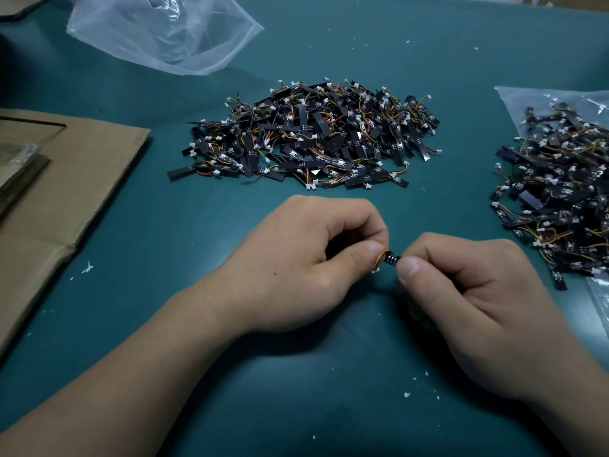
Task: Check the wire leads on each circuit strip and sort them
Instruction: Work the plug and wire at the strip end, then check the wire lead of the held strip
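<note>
Black and short, a circuit strip (394, 260) is held over the teal surface (197, 232), its long axis lying roughly left to right between the two hands. Its right end is pinched by the right hand (471, 291); its left end, where orange and yellow wire leads (381, 257) curl to a white plug (375, 269), is pinched by the left hand (303, 262). White marks (391, 258) on the strip are too small to be read. A heap of strips (313, 136) is piled on the surface beyond the hands, and a second heap (557, 192) is spread on a clear bag (514, 97) at the right. A crumpled bag (158, 31) of clear plastic lies at the far left.
</note>
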Demonstrator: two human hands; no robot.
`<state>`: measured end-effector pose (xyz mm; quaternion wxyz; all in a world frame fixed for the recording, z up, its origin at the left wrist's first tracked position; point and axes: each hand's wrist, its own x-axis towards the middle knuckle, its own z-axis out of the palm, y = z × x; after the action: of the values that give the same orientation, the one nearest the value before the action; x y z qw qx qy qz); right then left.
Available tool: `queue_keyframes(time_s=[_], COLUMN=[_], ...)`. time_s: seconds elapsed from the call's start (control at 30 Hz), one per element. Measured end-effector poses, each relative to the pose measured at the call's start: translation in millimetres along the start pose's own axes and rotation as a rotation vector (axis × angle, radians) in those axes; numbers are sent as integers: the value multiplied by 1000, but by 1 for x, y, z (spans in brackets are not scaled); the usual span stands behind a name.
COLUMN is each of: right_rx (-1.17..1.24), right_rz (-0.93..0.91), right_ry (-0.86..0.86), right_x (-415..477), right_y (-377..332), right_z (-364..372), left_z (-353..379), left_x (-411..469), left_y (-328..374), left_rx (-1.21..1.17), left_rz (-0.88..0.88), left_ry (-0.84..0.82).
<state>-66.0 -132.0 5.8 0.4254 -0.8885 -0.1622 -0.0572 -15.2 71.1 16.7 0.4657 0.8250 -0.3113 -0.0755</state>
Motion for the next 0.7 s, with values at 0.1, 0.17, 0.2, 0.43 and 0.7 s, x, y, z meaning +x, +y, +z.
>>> queue_keyframes(time_s=[0.1, 0.17, 0.2, 0.43, 0.7], right_rx=[-3, -1, 17, 173, 206], right_rz=[2, -9, -12, 31, 71], right_ry=[-1, 20, 30, -8, 84], right_x=[1, 1, 1, 1, 2], right_y=[0, 0, 0, 1, 1], right_z=[1, 1, 1, -2, -1], left_z=[0, 1, 1, 0, 1], left_x=[1, 1, 1, 1, 3], left_y=[-2, -1, -1, -2, -8], left_rx=[1, -6, -10, -29, 131], left_rz=[8, 20, 27, 77, -29], left_ry=[15, 65, 88, 126, 565])
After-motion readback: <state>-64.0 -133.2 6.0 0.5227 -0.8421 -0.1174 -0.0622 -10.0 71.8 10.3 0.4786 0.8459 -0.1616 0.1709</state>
